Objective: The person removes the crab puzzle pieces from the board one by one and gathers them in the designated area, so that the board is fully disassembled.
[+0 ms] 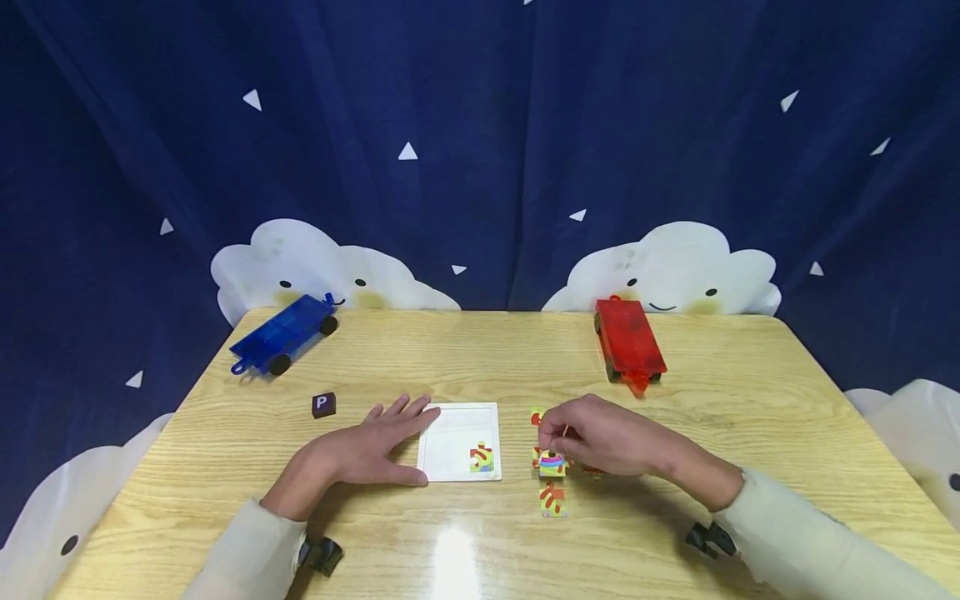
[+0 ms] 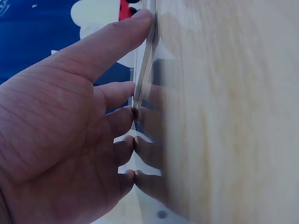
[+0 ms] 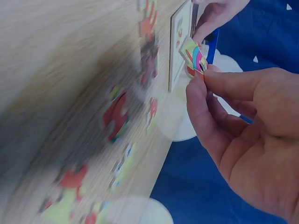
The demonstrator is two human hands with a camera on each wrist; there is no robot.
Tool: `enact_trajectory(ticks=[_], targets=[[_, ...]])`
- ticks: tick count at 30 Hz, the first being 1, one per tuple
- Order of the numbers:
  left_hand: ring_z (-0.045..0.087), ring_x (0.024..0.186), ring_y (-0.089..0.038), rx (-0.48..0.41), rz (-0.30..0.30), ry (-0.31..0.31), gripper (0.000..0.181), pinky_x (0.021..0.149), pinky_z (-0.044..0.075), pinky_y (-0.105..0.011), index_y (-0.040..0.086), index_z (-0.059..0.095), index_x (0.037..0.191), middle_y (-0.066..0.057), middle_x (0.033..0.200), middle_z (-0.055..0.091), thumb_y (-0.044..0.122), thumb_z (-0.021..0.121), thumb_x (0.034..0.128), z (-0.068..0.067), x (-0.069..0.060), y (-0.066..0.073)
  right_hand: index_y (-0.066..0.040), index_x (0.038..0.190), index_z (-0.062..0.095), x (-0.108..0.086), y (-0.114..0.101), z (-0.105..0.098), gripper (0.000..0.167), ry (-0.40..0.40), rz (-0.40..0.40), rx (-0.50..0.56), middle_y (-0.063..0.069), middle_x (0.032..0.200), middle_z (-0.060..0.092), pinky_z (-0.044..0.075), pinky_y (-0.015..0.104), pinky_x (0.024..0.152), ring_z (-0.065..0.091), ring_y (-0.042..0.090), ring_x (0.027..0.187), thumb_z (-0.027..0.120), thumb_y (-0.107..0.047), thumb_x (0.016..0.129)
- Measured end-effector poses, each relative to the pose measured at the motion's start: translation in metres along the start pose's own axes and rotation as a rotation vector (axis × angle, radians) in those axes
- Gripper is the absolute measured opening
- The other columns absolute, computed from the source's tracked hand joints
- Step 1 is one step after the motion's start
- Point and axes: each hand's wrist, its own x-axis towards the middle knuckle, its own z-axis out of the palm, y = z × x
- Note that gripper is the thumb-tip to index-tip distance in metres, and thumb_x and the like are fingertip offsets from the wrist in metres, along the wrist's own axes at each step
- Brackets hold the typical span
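A white square puzzle tray [image 1: 450, 433] lies on the table, with one yellow-and-red puzzle piece [image 1: 482, 458] in its lower right corner. My left hand [image 1: 360, 450] has its fingers spread, thumb and fingertips touching the tray's left side. To the tray's right, my right hand [image 1: 611, 435] pinches a puzzle piece [image 3: 194, 55] with a rainbow-like band between thumb and index finger, held above the table. Below the hand lies another loose piece [image 1: 553, 502]. Several more pieces [image 3: 115, 115] are scattered under the right hand, blurred in the right wrist view and partly hidden in the head view.
A blue toy wagon [image 1: 287, 333] stands at the back left and a red toy wagon [image 1: 630, 337] at the back right. Left of the tray sits a small dark block [image 1: 324, 405] marked P. A navy curtain [image 1: 480, 150] hangs behind the table [image 1: 480, 358].
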Motion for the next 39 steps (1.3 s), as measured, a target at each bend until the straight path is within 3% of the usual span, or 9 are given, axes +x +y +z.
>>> enact_trajectory(ticks=[8, 16, 29, 39], targets=[[-0.001, 0.155, -0.039, -0.001, -0.005, 0.006, 0.094, 0.119, 0.0, -0.063, 0.014, 0.023, 0.166, -0.013, 0.171, 0.008, 0.051, 0.071, 0.0945, 0.0, 0.0, -0.001, -0.024, 0.093, 0.071, -0.033, 0.013, 0.002, 0.021, -0.05, 0.035, 0.036, -0.013, 0.081, 0.063, 0.05, 0.026, 0.068, 0.054, 0.003, 0.071, 0.066, -0.005, 0.1], [0.0, 0.155, -0.039, 0.002, -0.001, 0.009, 0.094, 0.12, 0.001, -0.063, 0.013, 0.023, 0.165, -0.012, 0.171, 0.007, 0.051, 0.071, 0.0944, 0.001, 0.001, -0.001, -0.027, 0.091, 0.07, -0.053, 0.023, 0.009, 0.021, -0.032, 0.043, 0.033, -0.016, 0.08, 0.062, 0.05, 0.025, 0.07, 0.055, 0.001, 0.072, 0.067, -0.008, 0.1], [-0.001, 0.155, -0.04, -0.005, 0.001, 0.01, 0.093, 0.119, 0.0, -0.063, 0.014, 0.023, 0.165, -0.013, 0.171, 0.007, 0.05, 0.071, 0.0946, 0.0, 0.001, 0.0, -0.026, 0.093, 0.071, -0.057, 0.033, 0.015, 0.019, -0.019, 0.068, 0.083, -0.015, 0.077, 0.061, 0.049, 0.026, 0.069, 0.054, 0.002, 0.071, 0.065, -0.01, 0.102], [-0.001, 0.155, -0.04, -0.014, 0.0, 0.007, 0.094, 0.119, -0.001, -0.064, 0.013, 0.023, 0.165, -0.013, 0.171, 0.007, 0.05, 0.072, 0.0945, 0.0, 0.0, 0.001, -0.027, 0.094, 0.07, -0.056, 0.031, 0.014, 0.015, 0.046, 0.029, -0.001, -0.017, 0.085, 0.061, 0.05, 0.027, 0.074, 0.057, 0.005, 0.08, 0.068, -0.014, 0.101]])
